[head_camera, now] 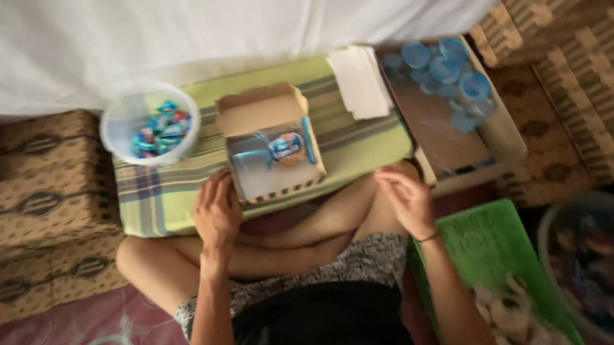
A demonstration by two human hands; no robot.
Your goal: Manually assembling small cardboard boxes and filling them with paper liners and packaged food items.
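Note:
An open small cardboard box (273, 140) with a blue-and-white wrapped item inside rests on a green plaid cushion (164, 193) in front of my crossed legs. My left hand (216, 213) rests against the box's near left corner, fingers curled on its edge. Over my right knee, my right hand (406, 200) hovers with fingers loosely bent, and it appears to hold nothing. A white bowl (149, 124) of blue and red wrapped candies stands at the cushion's far left.
A stack of flat white sheets (360, 81) lies beside a larger cardboard box (454, 112) holding blue round lids. A green bag (505, 274) and a round basin (602, 267) of dark items sit at my right. Patterned cushions lie left and right.

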